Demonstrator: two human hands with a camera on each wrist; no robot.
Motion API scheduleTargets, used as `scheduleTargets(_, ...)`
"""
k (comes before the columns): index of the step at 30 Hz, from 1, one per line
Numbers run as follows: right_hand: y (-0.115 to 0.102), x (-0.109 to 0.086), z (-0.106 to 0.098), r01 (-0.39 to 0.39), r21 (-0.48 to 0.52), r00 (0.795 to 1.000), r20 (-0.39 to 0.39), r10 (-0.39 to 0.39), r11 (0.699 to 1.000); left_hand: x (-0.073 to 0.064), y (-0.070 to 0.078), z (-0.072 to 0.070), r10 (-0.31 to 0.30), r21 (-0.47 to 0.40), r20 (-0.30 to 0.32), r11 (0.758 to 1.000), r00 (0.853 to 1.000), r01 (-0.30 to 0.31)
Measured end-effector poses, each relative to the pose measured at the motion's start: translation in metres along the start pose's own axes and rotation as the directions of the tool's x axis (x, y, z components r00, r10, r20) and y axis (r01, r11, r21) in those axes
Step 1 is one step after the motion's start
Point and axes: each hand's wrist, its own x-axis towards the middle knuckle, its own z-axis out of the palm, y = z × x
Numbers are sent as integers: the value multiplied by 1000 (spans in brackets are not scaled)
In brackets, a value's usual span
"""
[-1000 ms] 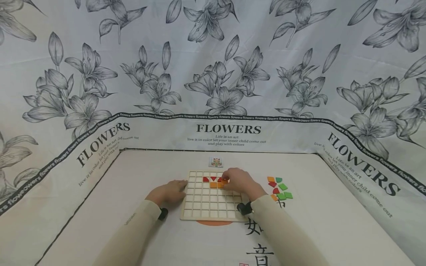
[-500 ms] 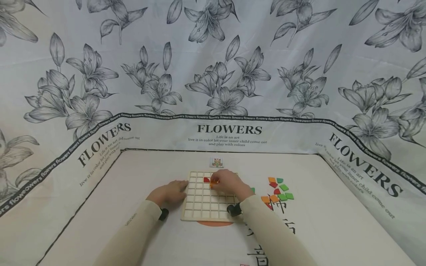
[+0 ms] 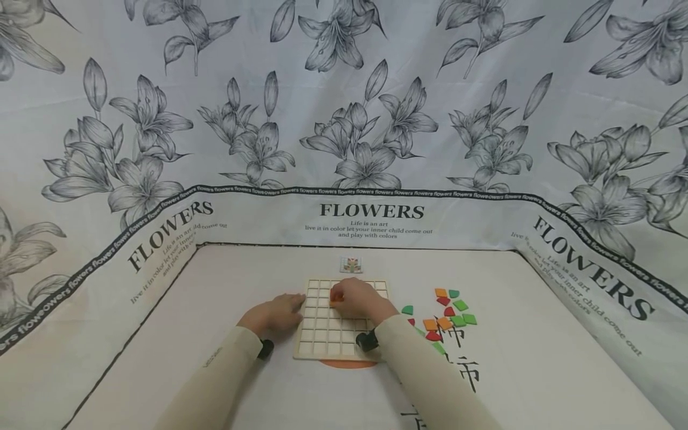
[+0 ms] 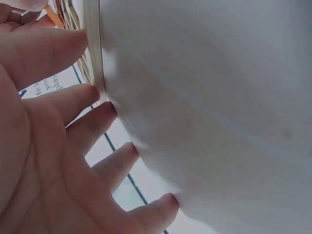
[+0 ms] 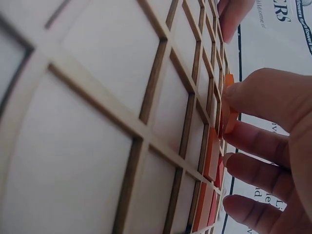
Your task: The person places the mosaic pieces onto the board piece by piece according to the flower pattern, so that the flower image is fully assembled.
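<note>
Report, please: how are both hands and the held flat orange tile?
Left hand touching edge of pale wooden grid board. Right hand pinching orange tile above board. Same hand partly hides board; loose red, orange, green tiles at right.

My arms (image 3: 215,379) reach forward and inward.
My left hand (image 3: 275,313) has its fingers (image 4: 115,166) spread — my right hand (image 3: 356,298) pinches, thumb (image 5: 265,92) opposite forefinger (image 5: 258,142), other fingertips (image 5: 234,162) apart.

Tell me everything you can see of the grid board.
The board looks square, pale and wooden, with a plain rim and thin strips dividing it into pale cells. It lies flat on the table. Orange pieces and red pieces sit in some cells. The left hand touches its left edge; the right hand pinches another orange piece over it.
</note>
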Motion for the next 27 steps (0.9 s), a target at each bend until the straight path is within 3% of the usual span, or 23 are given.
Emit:
scheduleTargets(16,-1,4,4,34,-90,999,-3,-34,995,0,0,-1,-13,-5,8,1000,1000,13)
scheduleTargets(27,0,5,8,2,-118,999,-52,-8,993,-4,1,-1,-7,-3,9,1000,1000,8)
